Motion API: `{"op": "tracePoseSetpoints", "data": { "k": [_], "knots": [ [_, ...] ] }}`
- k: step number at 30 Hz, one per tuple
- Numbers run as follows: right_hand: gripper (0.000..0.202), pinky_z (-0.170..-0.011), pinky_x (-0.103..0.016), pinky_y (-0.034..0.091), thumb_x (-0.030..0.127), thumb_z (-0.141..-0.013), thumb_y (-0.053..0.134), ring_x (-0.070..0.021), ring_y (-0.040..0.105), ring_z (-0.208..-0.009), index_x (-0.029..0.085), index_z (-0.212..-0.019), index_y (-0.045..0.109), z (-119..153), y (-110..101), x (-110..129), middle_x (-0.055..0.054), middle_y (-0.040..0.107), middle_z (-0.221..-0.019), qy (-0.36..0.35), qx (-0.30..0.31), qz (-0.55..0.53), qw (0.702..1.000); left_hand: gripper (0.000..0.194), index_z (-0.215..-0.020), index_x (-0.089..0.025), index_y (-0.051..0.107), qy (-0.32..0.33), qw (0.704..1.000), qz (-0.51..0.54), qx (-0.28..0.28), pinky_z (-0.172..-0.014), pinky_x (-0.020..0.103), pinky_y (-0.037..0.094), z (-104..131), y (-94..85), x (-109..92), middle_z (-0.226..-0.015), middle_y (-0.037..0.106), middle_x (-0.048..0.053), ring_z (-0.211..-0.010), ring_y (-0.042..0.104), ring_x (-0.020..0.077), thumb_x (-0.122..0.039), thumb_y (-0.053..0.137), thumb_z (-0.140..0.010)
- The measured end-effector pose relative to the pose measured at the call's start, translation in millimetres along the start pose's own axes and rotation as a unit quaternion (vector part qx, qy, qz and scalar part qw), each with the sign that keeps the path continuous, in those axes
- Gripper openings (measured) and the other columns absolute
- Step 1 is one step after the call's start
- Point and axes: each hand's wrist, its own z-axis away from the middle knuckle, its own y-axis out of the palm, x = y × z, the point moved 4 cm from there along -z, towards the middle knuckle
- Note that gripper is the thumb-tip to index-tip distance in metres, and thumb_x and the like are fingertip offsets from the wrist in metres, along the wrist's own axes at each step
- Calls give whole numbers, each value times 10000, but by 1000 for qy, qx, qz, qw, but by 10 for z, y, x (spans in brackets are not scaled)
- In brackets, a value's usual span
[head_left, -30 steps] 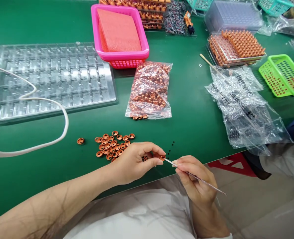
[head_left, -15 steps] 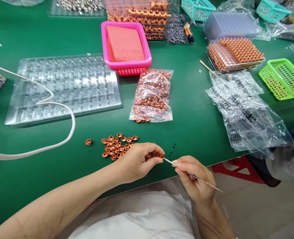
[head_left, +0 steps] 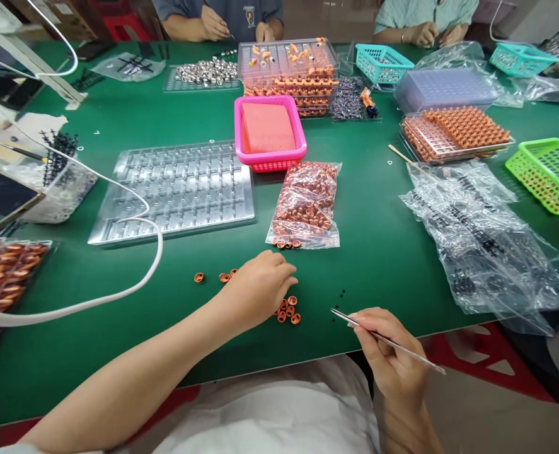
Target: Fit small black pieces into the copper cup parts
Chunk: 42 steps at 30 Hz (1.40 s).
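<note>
My left hand (head_left: 260, 287) is over the loose copper-coloured cups, its fingers bent and close together; what they hold, if anything, is hidden. Several cups (head_left: 289, 309) lie just right of it, others (head_left: 224, 277) show to its left, and a single cup (head_left: 198, 277) lies farther left. My right hand (head_left: 392, 350) grips slim metal tweezers (head_left: 402, 347), their tip pointing left. Tiny black pieces (head_left: 340, 295) lie on the green table just beyond that tip. A clear bag of copper cups (head_left: 307, 205) rests farther back.
A clear moulded tray (head_left: 179, 192) and a white cable (head_left: 154, 252) lie on the left. Behind the bag stands a pink basket (head_left: 270, 165). Plastic bags (head_left: 487, 233) and a green basket (head_left: 544, 176) are on the right. Two people sit across the table (head_left: 156, 120).
The view has shifted, showing more of the far and left sides. My left hand has moved away from the tweezers' tip to the loose cups. The cup seen between its fingertips is no longer visible there.
</note>
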Motion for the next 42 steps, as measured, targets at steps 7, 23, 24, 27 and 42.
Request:
{"op": "tracePoseSetpoints", "data": {
  "k": [7,23,24,27,42],
  "knots": [
    [266,-686,-333,636,66,-875,657,-203,732,-847,240,-1072,694,21,-15,-14,-61,755,-1002,-5,-2,-2,1000,156,-1006,-154,700,-21,993,-20,-112,-786,340,549,-379,99,288,-951,719,108,-902,672,237,-172,551,-963],
    [110,-761,-308,623,230,-888,711,-189,729,-877,229,-997,720,83,-142,-252,-39,751,-967,130,-104,22,986,142,-933,-149,703,48,986,56,-151,-783,355,546,-136,45,-26,-938,750,101,-896,692,241,-195,572,-962],
    [114,-768,-314,622,250,-888,713,-192,730,-879,227,-1000,719,79,-157,-278,-42,751,-974,141,-104,32,984,133,-939,-144,697,67,984,77,-147,-769,352,547,-82,65,-103,-920,755,95,-870,700,236,-191,575,-963],
    [99,-796,-334,613,272,-897,704,-201,726,-897,230,-986,716,36,-173,-308,-43,748,-969,137,-96,67,984,87,-952,-138,679,86,981,119,-129,-685,326,534,15,164,-299,-852,740,69,-782,695,220,-144,593,-941],
    [117,-746,-331,602,165,-899,683,-183,713,-856,236,-990,700,-7,-39,-287,-32,740,-921,79,-101,125,984,99,-964,-157,686,76,971,193,-122,-678,292,509,-43,372,-254,-851,743,37,-775,666,191,-108,635,-896]
  ]
}}
